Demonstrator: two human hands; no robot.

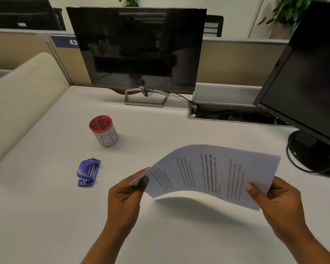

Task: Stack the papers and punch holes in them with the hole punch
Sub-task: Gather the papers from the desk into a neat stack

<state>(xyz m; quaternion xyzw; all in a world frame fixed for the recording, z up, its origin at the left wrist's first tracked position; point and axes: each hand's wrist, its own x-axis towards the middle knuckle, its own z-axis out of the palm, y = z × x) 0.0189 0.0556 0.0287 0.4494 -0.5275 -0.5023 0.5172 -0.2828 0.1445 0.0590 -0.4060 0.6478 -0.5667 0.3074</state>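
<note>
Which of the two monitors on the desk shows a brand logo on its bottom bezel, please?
The monitor standing centrally at the back, facing the camera, shows a logo on its lower edge. The other monitor at the right edge is angled and partly cropped, with no logo legible.

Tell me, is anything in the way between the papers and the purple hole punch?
Nothing visible is. Both hands, left and right, hold the white printed papers above the white desk. The small purple hole punch sits to their left across bare desk; the red-topped cup stands farther back.
</note>
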